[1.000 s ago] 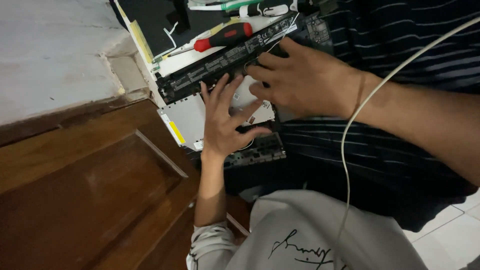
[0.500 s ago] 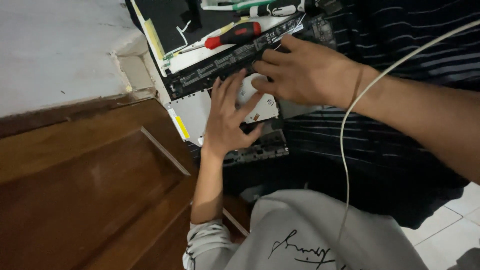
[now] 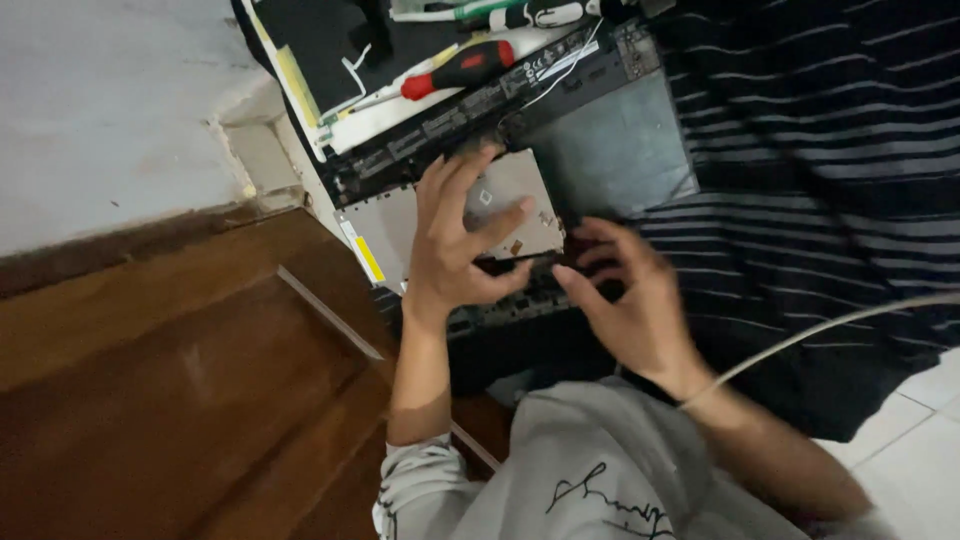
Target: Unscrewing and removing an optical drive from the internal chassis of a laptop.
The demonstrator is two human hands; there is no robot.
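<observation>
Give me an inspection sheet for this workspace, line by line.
Surface: opened laptop lying on striped cloth, next to a wooden door.
Job's things: silver plate inside the laptop; long black battery above it.
Clutter: red-handled screwdriver; more tools at the top edge, unclear.
Grippers: left hand spread flat on the plate; right hand at the laptop's lower edge, blurred, holding nothing that shows.
Cables: white cable across the right wrist; thin white wire over the battery.
Surroundings: pale wall; white floor tiles.

Red-handled screwdriver (image 3: 455,68) (lying flat), wooden door (image 3: 170,400), striped dark cloth (image 3: 820,180), white cable (image 3: 830,325)
</observation>
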